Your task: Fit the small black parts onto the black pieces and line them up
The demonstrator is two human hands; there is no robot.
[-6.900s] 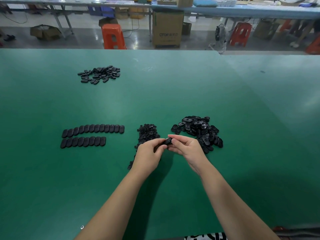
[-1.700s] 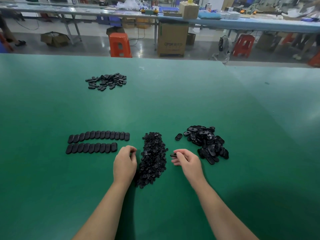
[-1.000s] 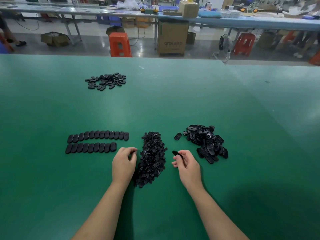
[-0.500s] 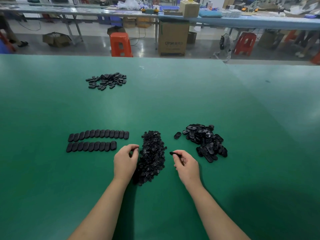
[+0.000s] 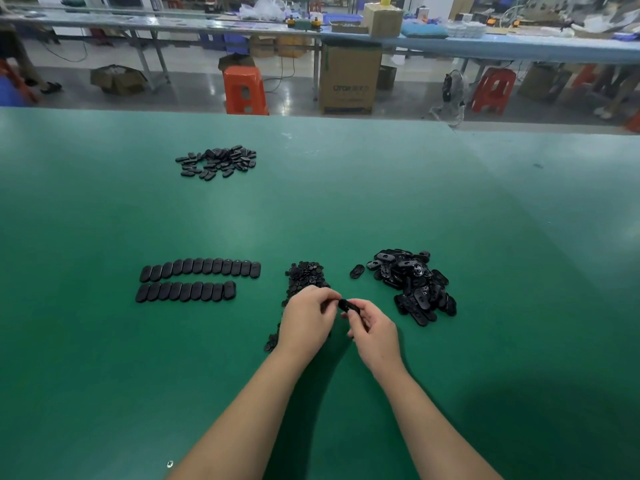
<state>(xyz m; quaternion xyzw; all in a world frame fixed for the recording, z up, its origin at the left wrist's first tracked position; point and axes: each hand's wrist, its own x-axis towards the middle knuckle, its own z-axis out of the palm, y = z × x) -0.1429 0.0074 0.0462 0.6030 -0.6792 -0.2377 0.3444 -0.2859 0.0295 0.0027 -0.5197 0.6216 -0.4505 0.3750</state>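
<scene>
My right hand (image 5: 372, 332) pinches a black oval piece (image 5: 345, 304) just above the table. My left hand (image 5: 306, 320) has its fingertips curled against that piece; whatever small part it holds is hidden by the fingers. Under and behind my left hand lies a heap of small black parts (image 5: 304, 277). A pile of loose black oval pieces (image 5: 412, 285) lies to the right, with one stray piece (image 5: 356, 271) beside it. To the left, two neat rows of black pieces (image 5: 199, 278) lie side by side on the green table (image 5: 346, 202).
Another scattered group of black oval pieces (image 5: 218, 161) lies at the far left of the table. Beyond the table's far edge are an orange stool (image 5: 244, 90), a cardboard box (image 5: 349, 77) and a long workbench (image 5: 485, 46).
Both hands have lifted off the table and come together in front of the small-parts heap. The right hand still holds its black piece; the left hand has moved right to meet it.
</scene>
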